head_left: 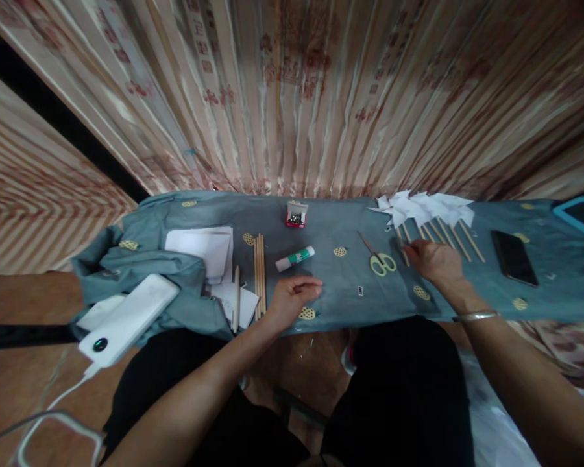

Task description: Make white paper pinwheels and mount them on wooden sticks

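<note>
My right hand is closed at the lower stick of the leftmost white paper pinwheel, its fingertips pinched at the stick. Several more paper pinwheels on wooden sticks lie in a row beyond and beside that hand, their paper heads overlapping. My left hand rests over the cloth with fingers stretched out and nothing in them. Just beyond it lies a green and white glue stick. Between my hands are scissors with yellow-green handles.
A small red box of shiny pins stands open at the back. On the left are wooden sticks, white paper sheets, a pale pen-like tool and a white power bank with a cable. A dark phone lies right.
</note>
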### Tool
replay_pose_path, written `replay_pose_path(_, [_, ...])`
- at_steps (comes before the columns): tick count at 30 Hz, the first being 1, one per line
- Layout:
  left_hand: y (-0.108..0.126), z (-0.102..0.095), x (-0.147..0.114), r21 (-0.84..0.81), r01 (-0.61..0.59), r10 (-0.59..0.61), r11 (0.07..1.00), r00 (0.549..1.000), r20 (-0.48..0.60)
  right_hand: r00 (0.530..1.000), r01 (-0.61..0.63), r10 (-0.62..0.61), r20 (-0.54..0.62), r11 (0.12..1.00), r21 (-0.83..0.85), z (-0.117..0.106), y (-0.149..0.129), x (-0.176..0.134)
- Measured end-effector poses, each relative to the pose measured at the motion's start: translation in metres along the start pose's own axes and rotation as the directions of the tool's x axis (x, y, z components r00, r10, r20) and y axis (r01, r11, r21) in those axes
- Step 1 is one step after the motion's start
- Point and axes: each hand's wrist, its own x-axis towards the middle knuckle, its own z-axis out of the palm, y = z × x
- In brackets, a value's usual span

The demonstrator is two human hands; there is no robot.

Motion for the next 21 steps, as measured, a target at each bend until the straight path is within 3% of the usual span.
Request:
replay_pose_path(3, [-0.002,0.000,-0.001,0.025,-0.019,0.019,1.000,1.000,0.000,0.997,0.064,-0.061,-0.038,0.995,0.073,-0.002,-0.024,-0.015])
replay_pose_path(5, [-0.001,0.000,-0.005,0.056,-0.042,0.041,0.998,0.999,0.008,0.983,0.173,-0.157,-0.090,0.964,0.200,-0.003,-0.045,-0.027])
replay_pose_path(10, [0.012,-0.003,-0.024,0.199,-0.145,0.137,0.969,0.989,0.054,0.938,0.345,-0.280,-0.204,0.812,0.471,-0.003,-0.107,-0.054])
replay_pose_path(13, [0.027,-0.003,-0.039,0.211,-0.209,0.196,0.955,0.977,0.081,0.896,0.444,-0.349,-0.275,0.668,0.597,0.000,-0.136,-0.066])
replay_pose_path(17, [0.054,0.001,-0.062,0.150,-0.187,0.169,0.971,0.978,0.126,0.865,0.496,-0.393,-0.313,0.573,0.653,0.010,-0.155,-0.077])
replay_pose_path(21, [0.085,0.004,-0.091,0.085,-0.210,0.185,0.974,0.953,0.239,0.891,0.445,-0.343,-0.298,0.527,0.724,0.017,-0.157,-0.081])
